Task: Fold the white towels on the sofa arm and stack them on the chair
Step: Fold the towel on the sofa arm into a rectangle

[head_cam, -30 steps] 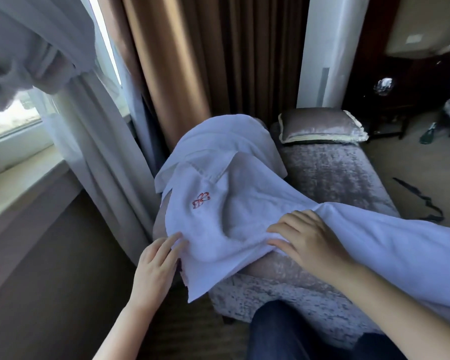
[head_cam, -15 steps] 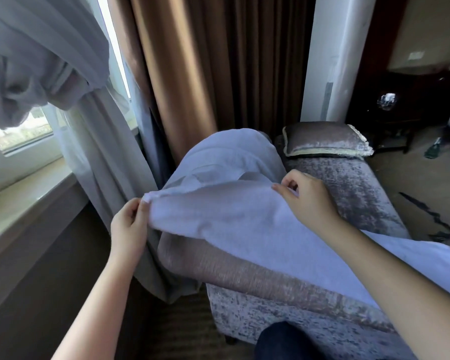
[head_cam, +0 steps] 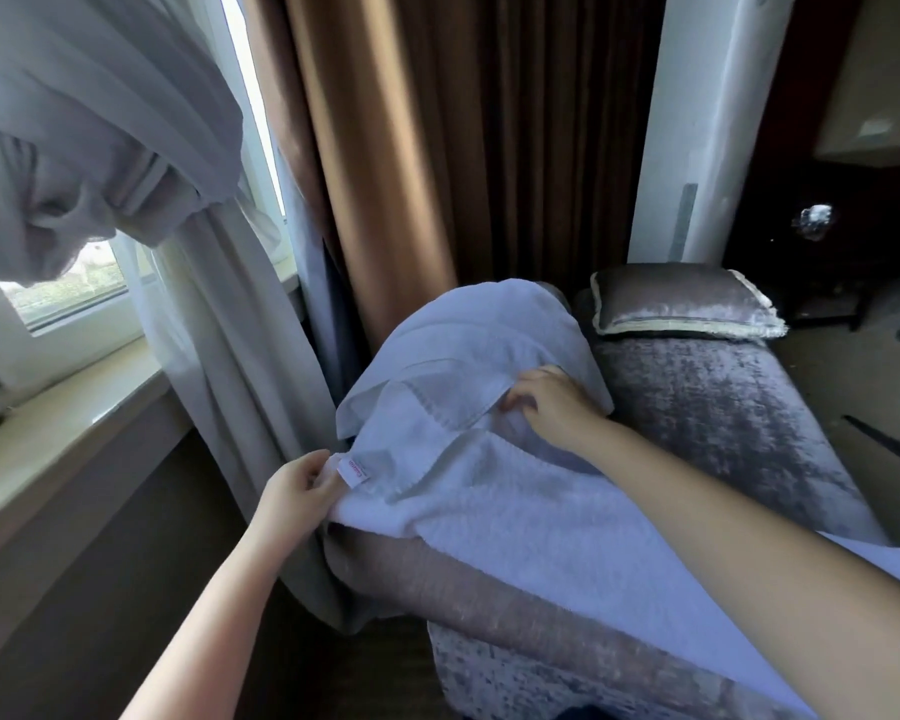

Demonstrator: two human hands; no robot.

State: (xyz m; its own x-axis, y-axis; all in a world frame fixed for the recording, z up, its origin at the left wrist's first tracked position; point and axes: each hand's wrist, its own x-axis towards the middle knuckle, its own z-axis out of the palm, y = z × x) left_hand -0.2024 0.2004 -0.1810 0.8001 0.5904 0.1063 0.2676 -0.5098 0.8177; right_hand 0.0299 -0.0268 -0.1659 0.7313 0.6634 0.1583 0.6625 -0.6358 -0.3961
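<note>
A white towel [head_cam: 510,501] lies spread over the grey velvet sofa arm [head_cam: 468,600] and runs off to the lower right. My left hand [head_cam: 294,491] pinches its near left corner, beside a small white label. My right hand [head_cam: 552,402] grips the towel's far edge, fingers curled into the cloth. Another white towel [head_cam: 489,330] is draped over the arm behind it, partly covered by the front one. No chair is in view.
A grey cushion [head_cam: 681,304] sits at the sofa's far end. Brown curtains [head_cam: 385,174] and a pale sheer curtain [head_cam: 219,330] hang to the left, next to a window sill [head_cam: 58,423]. Dark furniture stands at the back right.
Both hands lifted the towel's hanging end off the arm's front and carried it back over the top. The embroidered mark no longer shows; a label does.
</note>
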